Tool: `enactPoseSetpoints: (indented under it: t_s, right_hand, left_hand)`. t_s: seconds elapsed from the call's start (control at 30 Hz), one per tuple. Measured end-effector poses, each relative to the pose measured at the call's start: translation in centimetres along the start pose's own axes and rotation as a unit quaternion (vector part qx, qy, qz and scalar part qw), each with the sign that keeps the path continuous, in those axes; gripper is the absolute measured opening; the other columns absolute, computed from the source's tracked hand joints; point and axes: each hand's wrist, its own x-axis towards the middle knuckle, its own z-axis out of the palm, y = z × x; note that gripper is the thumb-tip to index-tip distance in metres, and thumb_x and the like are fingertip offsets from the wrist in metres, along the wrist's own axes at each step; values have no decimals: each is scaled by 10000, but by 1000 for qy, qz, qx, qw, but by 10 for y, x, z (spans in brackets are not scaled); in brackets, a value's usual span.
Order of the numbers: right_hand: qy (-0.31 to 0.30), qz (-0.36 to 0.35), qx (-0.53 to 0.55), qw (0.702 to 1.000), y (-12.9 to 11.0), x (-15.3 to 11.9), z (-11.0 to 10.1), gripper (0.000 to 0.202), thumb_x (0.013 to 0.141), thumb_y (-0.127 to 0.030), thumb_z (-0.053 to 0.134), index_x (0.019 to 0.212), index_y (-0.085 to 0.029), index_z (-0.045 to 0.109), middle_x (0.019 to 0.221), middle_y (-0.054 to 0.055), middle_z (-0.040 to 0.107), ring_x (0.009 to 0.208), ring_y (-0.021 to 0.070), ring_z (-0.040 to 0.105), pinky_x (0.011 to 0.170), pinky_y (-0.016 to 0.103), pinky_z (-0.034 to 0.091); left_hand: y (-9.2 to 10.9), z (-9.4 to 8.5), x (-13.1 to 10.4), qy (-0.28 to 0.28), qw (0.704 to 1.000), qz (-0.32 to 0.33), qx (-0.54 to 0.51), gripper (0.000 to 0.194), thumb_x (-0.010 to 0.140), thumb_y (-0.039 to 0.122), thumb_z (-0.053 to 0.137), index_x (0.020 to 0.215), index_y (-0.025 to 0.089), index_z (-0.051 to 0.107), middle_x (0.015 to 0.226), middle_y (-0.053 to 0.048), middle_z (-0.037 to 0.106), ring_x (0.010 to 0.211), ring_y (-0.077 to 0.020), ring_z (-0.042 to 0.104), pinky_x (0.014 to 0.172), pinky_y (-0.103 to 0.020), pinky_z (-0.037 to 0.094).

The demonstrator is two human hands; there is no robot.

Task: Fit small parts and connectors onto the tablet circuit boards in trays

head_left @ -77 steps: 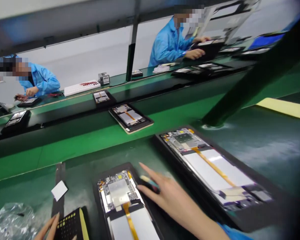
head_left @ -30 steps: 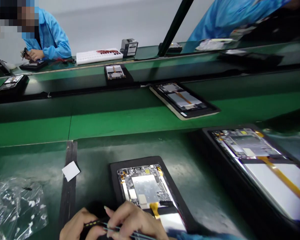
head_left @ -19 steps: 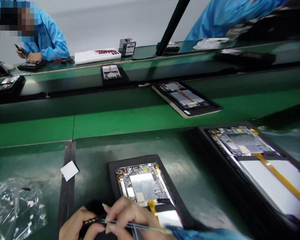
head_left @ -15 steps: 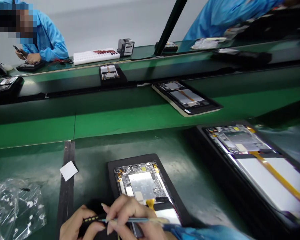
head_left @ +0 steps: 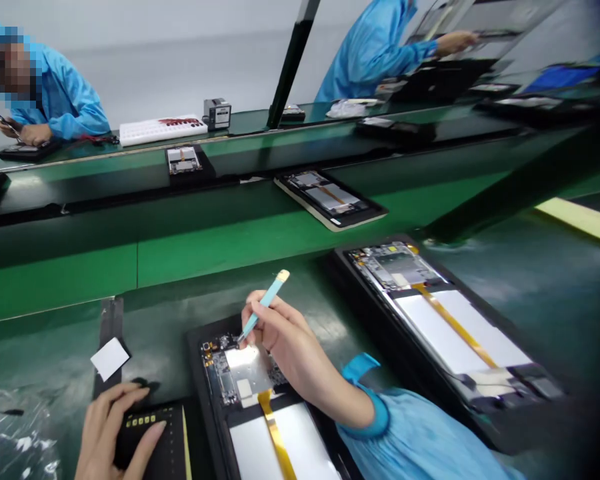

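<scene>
My right hand (head_left: 275, 327) is closed on light-blue tweezers (head_left: 267, 300), their tip down at the top of an opened tablet (head_left: 260, 433). That tablet shows a circuit board, a silver plate and a white battery crossed by an orange ribbon, and rests in a black tray. At the lower left my left hand (head_left: 113, 427) is spread over a black pad (head_left: 155, 443) with small yellow pieces along its top; thumb and fingers are apart, resting on its edges.
Another opened tablet (head_left: 465, 333) lies at right. One more (head_left: 330, 197) sits on the green strip. A white square (head_left: 110, 359) and a clear plastic bag (head_left: 17, 440) are at left. Two people in blue sit across the bench. A dark post (head_left: 520, 180) slants at right.
My right hand has moved up from the black pad onto the tablet's top with the tweezers. My left hand has opened beside the pad. The view has shifted right.
</scene>
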Motion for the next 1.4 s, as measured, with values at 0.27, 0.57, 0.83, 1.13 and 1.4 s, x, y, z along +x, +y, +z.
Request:
enactPoseSetpoints:
  t_s: [0.27, 0.57, 0.83, 1.13, 1.4]
  right_hand:
    - [7, 3, -23, 1000, 8, 13, -14, 299, 634, -423, 794, 652, -170, 635, 542, -31, 625, 411, 74, 520, 443, 191, 435]
    - [26, -89, -69, 993, 22, 9, -16, 434, 822, -547, 586, 1033, -187, 706, 583, -38, 550, 523, 123, 572, 566, 272, 481]
    - [-45, -131, -233, 963, 19, 1, -10, 242, 930, -376, 475, 956, -192, 630, 781, 23, 672, 728, 154, 652, 705, 286, 509]
    - [-183, -208, -458, 845, 13, -4, -11, 145, 873, -110, 476, 938, -195, 575, 892, 57, 646, 854, 191, 608, 755, 296, 488]
    - [-187, -215, -469, 836, 15, 0, -10, 177, 835, -54, 485, 897, -194, 573, 837, 41, 621, 797, 182, 588, 692, 275, 469]
  left_hand:
    - [53, 1, 69, -82, 988, 123, -45, 178, 899, 390, 499, 980, 253, 579, 933, -17, 656, 860, -175, 618, 740, -277, 520]
    - [50, 30, 88, -103, 987, 94, -85, 190, 921, 322, 477, 787, 225, 572, 823, -11, 601, 789, -166, 553, 717, -297, 460]
    - [54, 41, 82, -10, 988, 153, 10, 97, 914, 240, 497, 842, 207, 553, 823, -15, 631, 795, -179, 537, 725, -315, 392]
    - [59, 38, 79, 87, 932, 290, 197, 92, 890, 155, 522, 848, 142, 603, 790, -61, 720, 766, -214, 596, 714, -351, 346]
    - [57, 42, 78, 48, 937, 298, 176, 210, 921, 155, 440, 851, 194, 634, 855, -16, 728, 802, -178, 641, 760, -344, 313]
